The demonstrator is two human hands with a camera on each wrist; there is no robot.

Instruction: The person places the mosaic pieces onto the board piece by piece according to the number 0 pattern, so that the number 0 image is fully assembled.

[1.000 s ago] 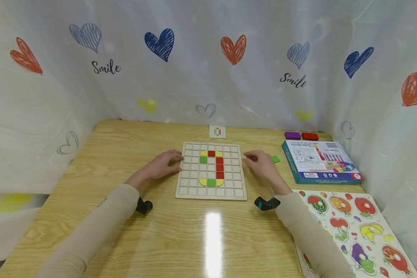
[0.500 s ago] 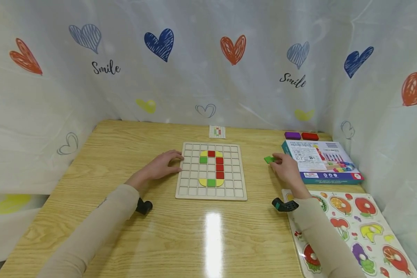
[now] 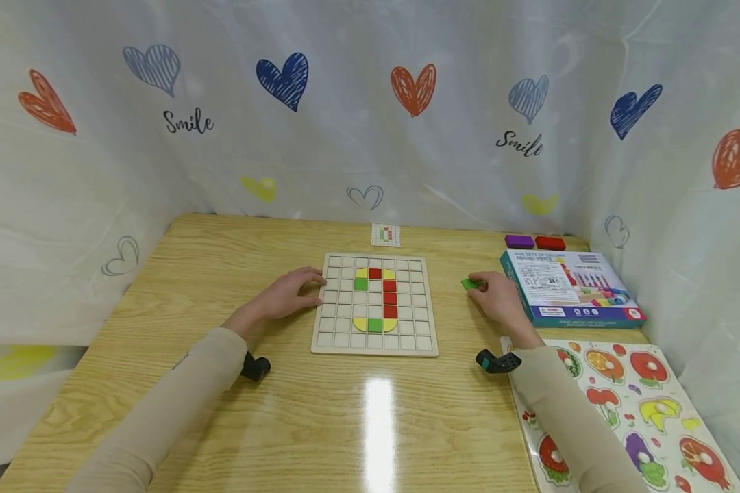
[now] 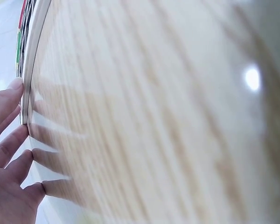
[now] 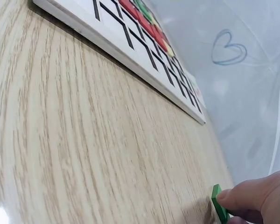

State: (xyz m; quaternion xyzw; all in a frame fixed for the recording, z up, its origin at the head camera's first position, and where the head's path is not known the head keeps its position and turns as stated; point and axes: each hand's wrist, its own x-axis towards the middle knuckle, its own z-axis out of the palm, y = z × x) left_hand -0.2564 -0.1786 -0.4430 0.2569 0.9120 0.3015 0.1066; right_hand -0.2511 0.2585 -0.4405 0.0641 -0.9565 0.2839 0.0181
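A wooden grid board lies mid-table with red, green and yellow tiles set in some cells. The yellow pieces have rounded corners. My left hand rests at the board's left edge, thumb and fingers spread. Its fingertips touch the edge and the tabletop in the left wrist view. To the right of the board, my right hand pinches a green square tile between thumb and fingers. In the right wrist view that green tile is tilted, its far part hidden by the hand.
A small pattern card lies behind the board. At right are a boxed bead set, a purple block, a red block and a fruit puzzle board under my right forearm. A printed curtain surrounds the table.
My right hand moved right from beside the board to the green tile and took hold of it. It then shifted slightly left with the tile. My left hand stayed put.
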